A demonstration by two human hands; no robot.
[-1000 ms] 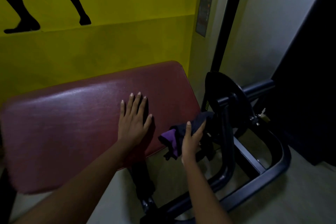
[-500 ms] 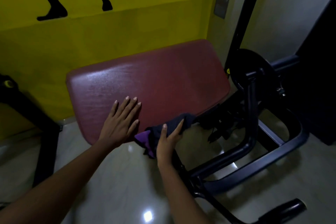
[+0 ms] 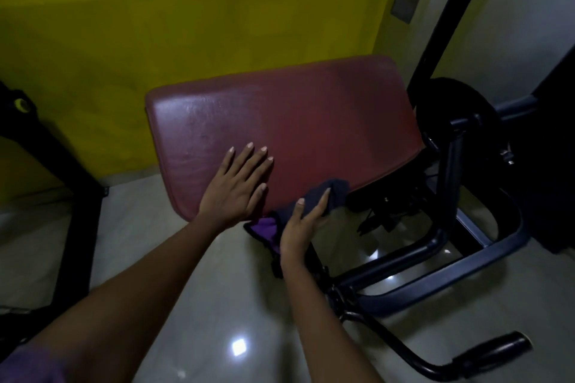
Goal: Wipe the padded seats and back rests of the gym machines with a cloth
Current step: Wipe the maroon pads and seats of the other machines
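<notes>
Two bare hands are laid on the glossy, rounded maroon vinyl pad [image 3: 295, 130]: the left hand [image 3: 236, 190] is spread flat, and the crumpled dark-and-purple cloth [image 3: 311, 205] is pressed against the pad's near edge by the right hand [image 3: 303, 227], fingers extended.

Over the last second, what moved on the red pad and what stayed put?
The right hand slid the cloth along the pad's near edge, from its right end toward the middle. The left hand shifted slightly toward the near edge. Unchanged: left palm flat on the red pad, cloth under the right hand. The camera view also swung.
</notes>
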